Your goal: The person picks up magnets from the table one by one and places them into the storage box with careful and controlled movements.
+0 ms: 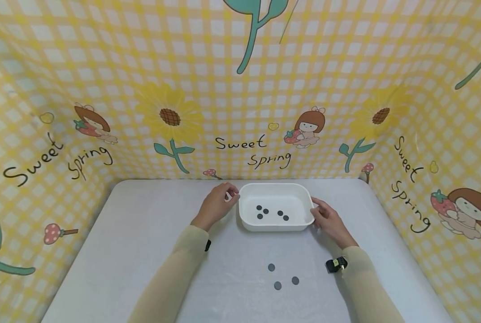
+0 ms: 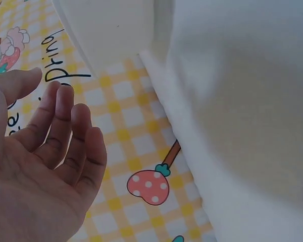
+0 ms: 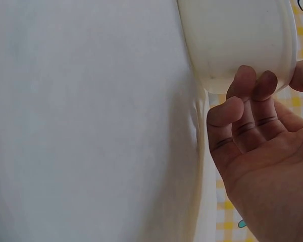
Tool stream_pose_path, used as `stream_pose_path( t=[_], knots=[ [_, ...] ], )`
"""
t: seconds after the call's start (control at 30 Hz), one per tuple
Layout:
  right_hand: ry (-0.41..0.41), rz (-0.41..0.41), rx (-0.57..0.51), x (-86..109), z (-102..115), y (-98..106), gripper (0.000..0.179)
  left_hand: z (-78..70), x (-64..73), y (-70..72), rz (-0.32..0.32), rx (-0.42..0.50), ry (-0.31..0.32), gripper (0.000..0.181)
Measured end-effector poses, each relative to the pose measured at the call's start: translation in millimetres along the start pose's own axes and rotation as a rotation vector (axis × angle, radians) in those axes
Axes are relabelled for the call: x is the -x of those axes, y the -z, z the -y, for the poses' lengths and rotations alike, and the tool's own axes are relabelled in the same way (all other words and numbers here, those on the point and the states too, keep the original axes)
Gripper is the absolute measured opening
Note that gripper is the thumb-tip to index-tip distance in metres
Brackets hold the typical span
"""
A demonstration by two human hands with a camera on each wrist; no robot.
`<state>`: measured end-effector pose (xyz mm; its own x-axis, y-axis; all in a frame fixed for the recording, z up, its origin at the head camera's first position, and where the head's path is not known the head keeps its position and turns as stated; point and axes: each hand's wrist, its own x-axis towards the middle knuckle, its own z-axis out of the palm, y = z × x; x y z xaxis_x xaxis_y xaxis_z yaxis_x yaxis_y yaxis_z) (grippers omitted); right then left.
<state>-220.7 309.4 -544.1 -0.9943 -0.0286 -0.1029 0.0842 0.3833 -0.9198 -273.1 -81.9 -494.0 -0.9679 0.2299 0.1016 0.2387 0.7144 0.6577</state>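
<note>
A white rectangular tray (image 1: 278, 226) stands toward the back of the table, with several small dark grey discs (image 1: 266, 211) lying on its floor. My left hand (image 1: 216, 204) is beside the tray's left end; in the left wrist view its fingers are loosely bent, apart from the tray wall (image 2: 116, 30). At the opposite end, my right hand (image 1: 331, 224) holds the tray's edge. Seen from the right wrist, its bent fingers (image 3: 245, 80) rest against the outer wall (image 3: 237, 40), with the thumb at the rim.
Three more grey discs (image 1: 278, 285) lie on the white-covered table (image 1: 143, 251) in front of the tray. Yellow checked cloth (image 1: 232, 107) with printed figures encloses the back and both sides. A black device (image 1: 337, 264) is strapped on the right wrist.
</note>
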Motion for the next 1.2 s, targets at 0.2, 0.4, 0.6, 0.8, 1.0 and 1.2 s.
stream_pose_path(
  t=[0.2, 0.4, 0.6, 0.8, 1.0, 1.2],
  knots=[
    [0.007, -0.001, -0.002, -1.3, -2.3, 0.7, 0.056, 8.9, 6.6, -2.4, 0.010, 0.020, 0.058, 0.026],
    [0.002, -0.002, -0.014, -0.2, 0.2, 0.6, 0.056, 10.6, 12.0, -6.3, 0.020, 0.024, 0.096, 0.029],
    [-0.014, 0.000, -0.003, -1.4, -0.7, -0.5, 0.053, 11.4, 17.0, -13.0, 0.046, 0.050, 0.150, 0.029],
    [-0.014, -0.001, 0.002, -0.6, 0.2, 1.0, 0.052, 12.5, 17.0, -20.8, 0.068, 0.082, 0.183, 0.029],
    [-0.016, 0.002, 0.000, 0.1, 1.4, 0.9, 0.054, 13.8, 18.8, -27.0, 0.057, 0.104, 0.183, 0.027],
    [-0.021, 0.004, 0.000, -0.9, 0.5, 0.6, 0.054, 11.5, 23.8, -29.3, 0.050, 0.150, 0.200, 0.022]
  ],
)
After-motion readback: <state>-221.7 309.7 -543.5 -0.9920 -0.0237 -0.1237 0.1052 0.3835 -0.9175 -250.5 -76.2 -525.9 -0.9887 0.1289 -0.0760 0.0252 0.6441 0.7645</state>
